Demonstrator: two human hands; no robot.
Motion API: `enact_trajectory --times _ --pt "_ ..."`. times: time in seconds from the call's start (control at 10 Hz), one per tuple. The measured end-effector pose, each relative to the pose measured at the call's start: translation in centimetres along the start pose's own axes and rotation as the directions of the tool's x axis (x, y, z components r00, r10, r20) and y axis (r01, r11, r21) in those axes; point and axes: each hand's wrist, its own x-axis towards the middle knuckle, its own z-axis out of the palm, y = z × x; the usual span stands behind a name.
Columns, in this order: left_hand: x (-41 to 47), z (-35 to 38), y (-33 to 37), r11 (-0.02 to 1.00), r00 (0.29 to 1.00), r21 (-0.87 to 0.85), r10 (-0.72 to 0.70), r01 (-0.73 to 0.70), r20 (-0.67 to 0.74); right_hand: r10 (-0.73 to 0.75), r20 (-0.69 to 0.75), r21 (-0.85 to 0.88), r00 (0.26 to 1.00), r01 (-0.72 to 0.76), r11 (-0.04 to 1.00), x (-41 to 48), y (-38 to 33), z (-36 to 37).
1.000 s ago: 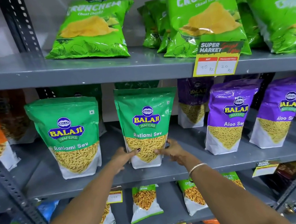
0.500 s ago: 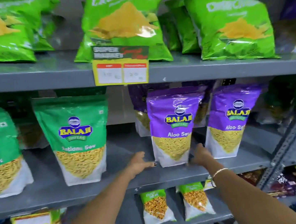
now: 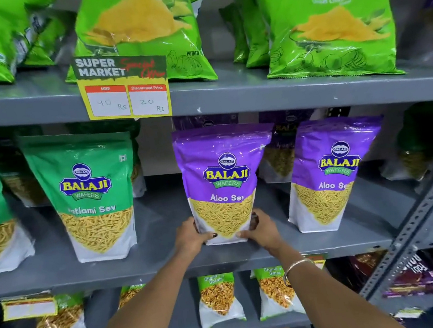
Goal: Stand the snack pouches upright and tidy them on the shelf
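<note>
While both hands grip purple pouch [image 3: 223, 179] | base corners hidden

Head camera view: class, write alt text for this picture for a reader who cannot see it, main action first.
A person's left hand and right hand grip the base of an upright purple Aloo Sev pouch on a grey middle shelf. Another purple pouch stands to its right, green Ratlami Sev pouches to its left. Green crisp bags and a price card sit above.

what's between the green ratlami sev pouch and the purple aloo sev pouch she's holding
In the head view, only bare grey shelf lies between the Ratlami Sev pouch and the held Aloo Sev pouch; no pouch stands in that gap.
</note>
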Motion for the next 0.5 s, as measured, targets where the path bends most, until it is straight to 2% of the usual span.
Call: enact_trajectory --times 0.2,0.4,0.5 --pt "0.0 -0.4 -0.6 1.0 1.0 0.0 0.0 0.0 -0.013 0.003 0.002 0.015 1.0 -0.003 1.0 0.2 -0.4 0.4" --pt "0.4 -0.8 -1.0 1.0 0.998 -0.009 -0.009 0.009 0.064 0.013 0.064 0.024 0.998 -0.015 1.0 0.3 -0.5 0.7" --pt "-0.5 -2.2 -0.9 0.998 0.999 0.042 0.038 -0.036 -0.028 -0.021 -0.006 0.164 1.0 0.021 0.986 -0.8 -2.3 0.1"
